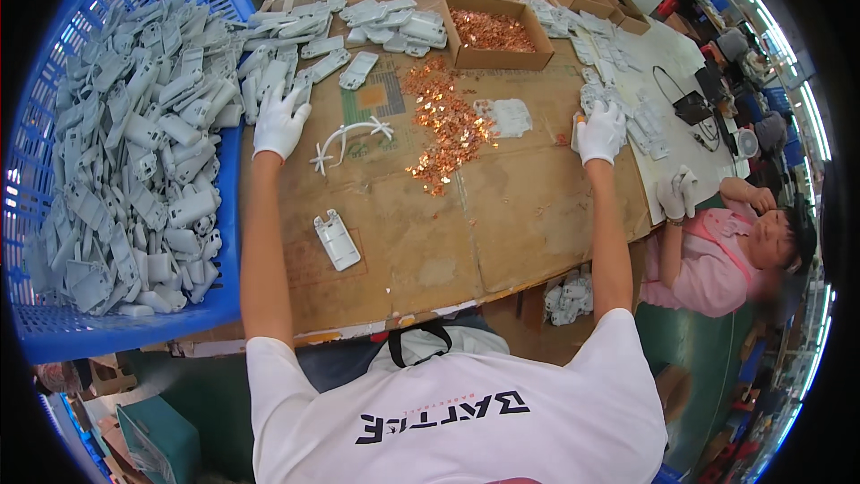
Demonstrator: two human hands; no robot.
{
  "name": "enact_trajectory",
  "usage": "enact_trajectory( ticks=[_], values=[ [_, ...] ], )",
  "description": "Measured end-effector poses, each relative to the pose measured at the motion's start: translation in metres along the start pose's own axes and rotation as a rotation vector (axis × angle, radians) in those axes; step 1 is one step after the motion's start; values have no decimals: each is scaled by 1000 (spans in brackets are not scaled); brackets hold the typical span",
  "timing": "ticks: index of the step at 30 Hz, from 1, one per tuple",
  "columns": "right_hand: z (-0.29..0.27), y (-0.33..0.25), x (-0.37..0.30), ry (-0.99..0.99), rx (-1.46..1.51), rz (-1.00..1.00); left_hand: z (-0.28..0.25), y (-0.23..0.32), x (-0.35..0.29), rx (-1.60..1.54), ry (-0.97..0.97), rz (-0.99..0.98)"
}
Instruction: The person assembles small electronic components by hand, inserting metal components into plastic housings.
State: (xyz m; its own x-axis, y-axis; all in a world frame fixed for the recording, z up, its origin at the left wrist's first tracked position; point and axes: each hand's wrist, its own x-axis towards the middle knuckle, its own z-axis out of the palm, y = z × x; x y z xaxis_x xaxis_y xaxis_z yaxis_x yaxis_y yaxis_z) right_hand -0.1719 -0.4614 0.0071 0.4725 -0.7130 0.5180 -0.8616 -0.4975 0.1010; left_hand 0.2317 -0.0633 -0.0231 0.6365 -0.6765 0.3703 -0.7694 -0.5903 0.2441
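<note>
My left hand (280, 123), in a white glove, reaches to the near edge of a heap of pale grey plastic casings (327, 65). Its fingers are spread, with the tips against the casings. On the right, my gloved right hand (600, 133) is curled at the table's edge beside more casings (641, 118). A pale edge with a bit of orange shows under its thumb, seemingly a casing; the fingers hide the rest. Between my hands lies a loose pile of small shiny copper pieces (448, 130). One single casing (337, 240) rests nearer to me, hollow side up.
A blue plastic basket (210, 323) full of casings stands at left. A cardboard box (502, 60) of copper pieces sits at the back. White curved plastic strips (345, 139) and a crumpled white piece (512, 117) lie on the cardboard-covered table (403, 278). A co-worker (708, 255) in pink is at right.
</note>
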Motion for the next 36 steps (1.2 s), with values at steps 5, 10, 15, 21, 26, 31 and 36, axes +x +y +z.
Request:
enact_trajectory(
  ticks=[5, 10, 15, 21, 26, 31, 36],
  values=[
    [6, -75, 11, 48, 568, -407, 5, 11, -7, 78, -56, 18],
    [30, -160, 24, -166, 571, -428, -16, 25, -56, 430, -46, -67],
    [48, -160, 29, -187, 413, -493, -47, 64, -104, 443, -302, -380],
    [41, -150, 39, -345, 457, -325, -78, 65, -121, 381, 97, 103],
    [51, -113, 48, -501, 550, -204, -76, 34, -124, -42, -259, 87],
    [27, -113, 39, -580, 430, -281, -91, 42, -131, 62, -452, -354],
    [-103, -176, -51, -298, 1260, -271, -68, 69, -161, -950, 122, -613]
  ],
)
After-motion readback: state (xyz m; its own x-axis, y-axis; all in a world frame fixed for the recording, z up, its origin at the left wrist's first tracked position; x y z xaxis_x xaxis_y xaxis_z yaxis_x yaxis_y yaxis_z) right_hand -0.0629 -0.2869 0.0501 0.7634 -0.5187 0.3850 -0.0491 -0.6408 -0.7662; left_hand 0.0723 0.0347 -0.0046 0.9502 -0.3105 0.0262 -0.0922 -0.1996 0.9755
